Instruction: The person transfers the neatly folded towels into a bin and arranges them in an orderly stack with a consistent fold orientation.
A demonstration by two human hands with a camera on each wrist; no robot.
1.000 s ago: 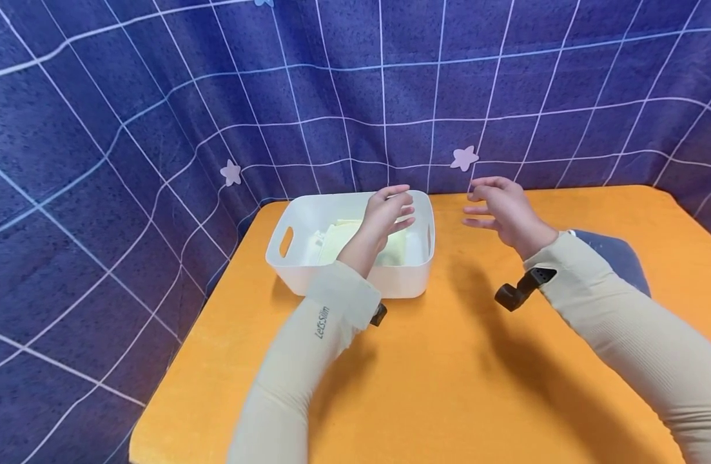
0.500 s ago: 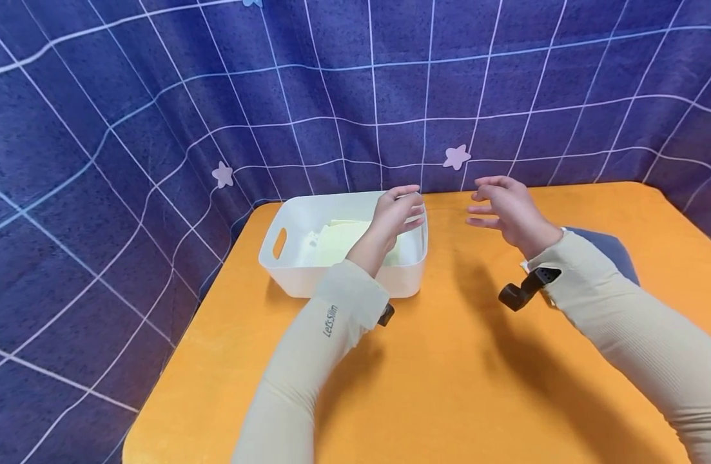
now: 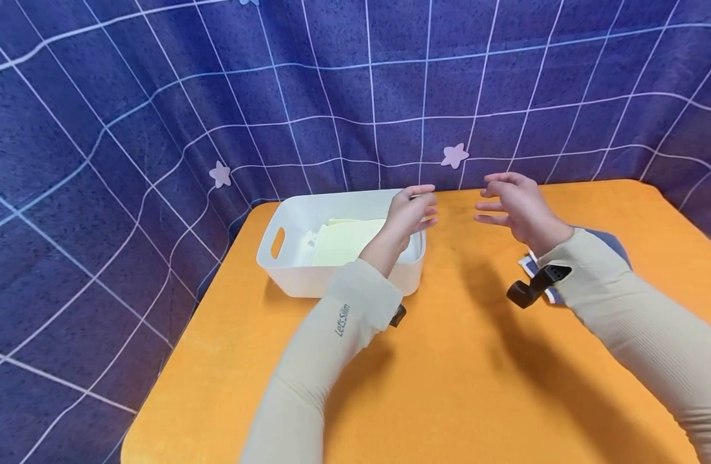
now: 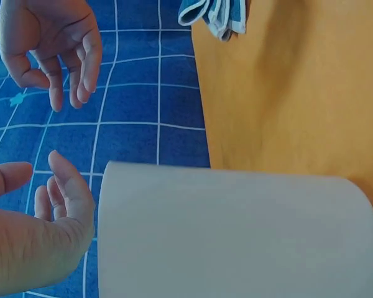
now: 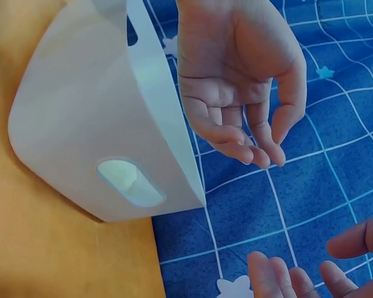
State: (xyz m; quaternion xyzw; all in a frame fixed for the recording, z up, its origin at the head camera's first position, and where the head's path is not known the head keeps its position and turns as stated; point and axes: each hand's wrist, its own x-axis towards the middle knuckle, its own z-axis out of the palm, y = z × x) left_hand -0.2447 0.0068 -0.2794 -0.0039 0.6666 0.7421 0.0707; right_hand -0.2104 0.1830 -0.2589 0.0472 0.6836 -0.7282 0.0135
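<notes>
My left hand point(image 3: 410, 216) hovers over the right end of a white plastic bin point(image 3: 297, 281), its fingers loosely bent with nothing between them. Inside the bin lies pale yellow folded cloth point(image 3: 343, 241), partly hidden by that hand and wrist. To the right of the bin, my right hand point(image 3: 522, 211) hangs in the air, relaxed, facing the left one across a gap. Both palms appear in the right wrist view, where the left hand point(image 5: 242, 81) is above and the right hand point(image 5: 323, 273) low at the corner. Neither touches anything.
A dark blue cloth with white edging point(image 3: 607, 243) lies on the orange table point(image 3: 448, 386) behind my right wrist, mostly hidden by the forearm. Behind the table hangs a blue gridded curtain point(image 3: 332, 96) with star shapes. The bin has an oval handle hole point(image 5: 130, 182).
Both hands have drifted right, the left one from over the bin's inside toward its right end. The view has turned slightly, and more of the blue cloth's white edging shows.
</notes>
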